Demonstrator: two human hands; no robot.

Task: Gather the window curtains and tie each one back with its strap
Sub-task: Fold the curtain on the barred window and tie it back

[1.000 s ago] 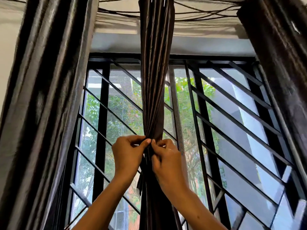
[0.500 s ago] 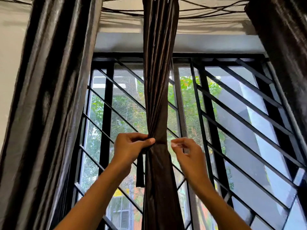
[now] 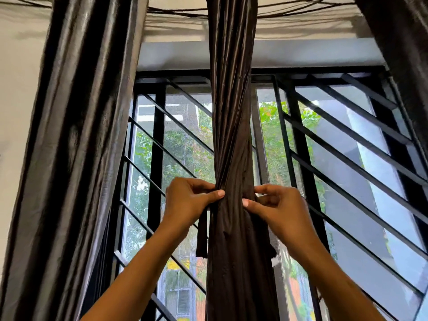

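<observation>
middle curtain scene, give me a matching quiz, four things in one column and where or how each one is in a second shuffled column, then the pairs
Column 1
1. middle curtain
2. left hand
3. strap end
4. left curtain

Column 2
A. hangs loose below a hand, beside the gathered fabric
B. bunched into a narrow twisted column in front of the window bars
C. hangs full length at the window's edge, untouched
D. pinches the fabric from one side, thumb on the front

Pairs: 1-B, 2-D, 3-A, 4-C
</observation>
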